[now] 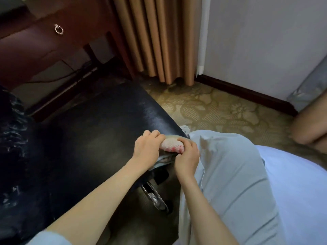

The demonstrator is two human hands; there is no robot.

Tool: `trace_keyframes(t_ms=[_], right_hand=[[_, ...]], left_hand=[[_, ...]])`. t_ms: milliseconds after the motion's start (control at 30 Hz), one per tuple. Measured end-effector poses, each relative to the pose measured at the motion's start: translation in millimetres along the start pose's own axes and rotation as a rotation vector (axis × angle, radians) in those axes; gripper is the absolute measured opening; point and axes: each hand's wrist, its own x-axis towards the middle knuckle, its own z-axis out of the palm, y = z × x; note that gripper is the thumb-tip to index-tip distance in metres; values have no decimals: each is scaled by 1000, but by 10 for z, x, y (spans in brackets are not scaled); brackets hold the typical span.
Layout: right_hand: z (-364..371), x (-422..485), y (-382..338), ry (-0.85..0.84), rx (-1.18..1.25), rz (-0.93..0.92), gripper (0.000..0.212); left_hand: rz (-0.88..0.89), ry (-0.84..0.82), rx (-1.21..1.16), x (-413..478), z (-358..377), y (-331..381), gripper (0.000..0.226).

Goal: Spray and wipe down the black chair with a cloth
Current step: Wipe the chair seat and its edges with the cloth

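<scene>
A dark reddish wooden desk point(35, 48) fills the upper left, its drawer carrying 1 silver ring pull point(59, 29). Dark cables point(70, 75) trail along the floor beneath it. Tan curtains point(159, 38) hang in long folds beside a pale wall point(265, 41) edged by a dark baseboard point(247, 92). The carpet point(221, 110) is beige with a floral pattern. Lower right: a light-blue trouser leg point(230, 174), a white shoe tip point(184, 128) just beyond.

Both hands grip a bunched cloth point(172, 145) at the front edge of the black chair point(92, 124) seat: the left hand point(146, 147) on its left end, the right hand point(188, 157) on its right. Patterned carpet point(221, 110) lies beyond.
</scene>
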Motion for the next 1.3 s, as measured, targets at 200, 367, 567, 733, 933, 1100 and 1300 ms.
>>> trace_keyframes(t_ms=[200, 367, 567, 733, 933, 1100, 1300], right_hand=[[3, 54, 77, 49, 65, 174, 66], [53, 36, 133, 101, 270, 245, 67], [65, -43, 168, 119, 420, 454, 63], [63, -346, 27, 52, 420, 458, 58], [168, -889, -144, -56, 387, 334, 49], [296, -1299, -197, -168, 349, 263, 35], [225, -1200, -177, -181, 412, 269, 32]], left_hand=[[142, -25, 46, 241, 33, 126, 31], [218, 26, 76, 309, 97, 173, 24], [296, 10, 157, 341, 185, 300, 38], [284, 86, 65, 107, 155, 153, 31], [274, 46, 34, -506, -26, -240, 34], [215, -2, 18, -1113, -101, -522, 38], [148, -14, 22, -1161, -59, -488, 48]])
